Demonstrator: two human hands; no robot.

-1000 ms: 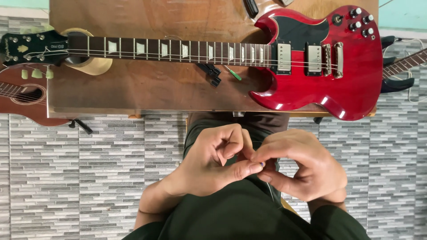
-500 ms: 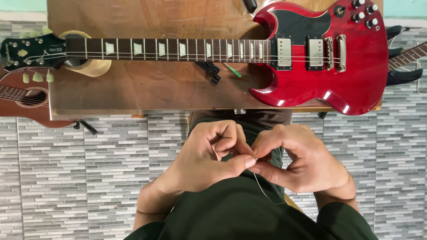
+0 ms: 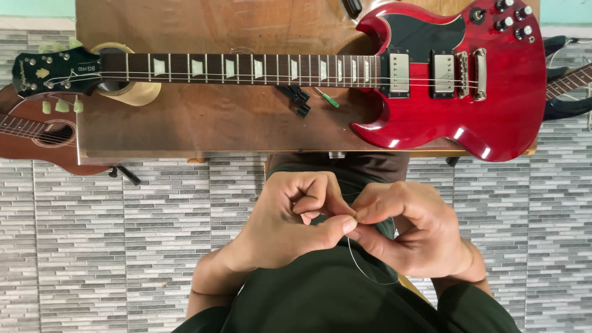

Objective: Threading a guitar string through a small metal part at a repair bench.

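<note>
Working across from the headstock end, we take the red electric guitar [image 3: 431, 80] as our landmark: it lies flat on the wooden bench [image 3: 203, 129], its long axis running straight left to right, headstock [image 3: 46, 71] at the left, neck in the middle, body at the right. Left of the headstock and lower, a brown acoustic guitar [image 3: 31, 132] pokes out from under the bench edge. Under the neck near the headstock sits a roll of tape [image 3: 132, 92], and further right, just below the neck, a small black tool [image 3: 296, 98] and a green-handled one [image 3: 327, 97] lie side by side. Below the guitar, off the bench and over our lap, our left hand [image 3: 290, 225] and right hand [image 3: 413, 237] are brought together, thumbs and forefingers pinched on a thin guitar string [image 3: 364, 268]. The string is held right where the fingertips meet, and a loose loop of it hangs down against our dark green shirt, curling under the right hand. So the string sits below the guitar's neck-to-body joint, well apart from it, with the guitar lying straight ahead of both hands. We judge the right hand nearer the body and bridge, the left nearer the neck. Right of the body, a dark guitar [image 3: 567, 92] shows partly at the bench's far end.
</note>
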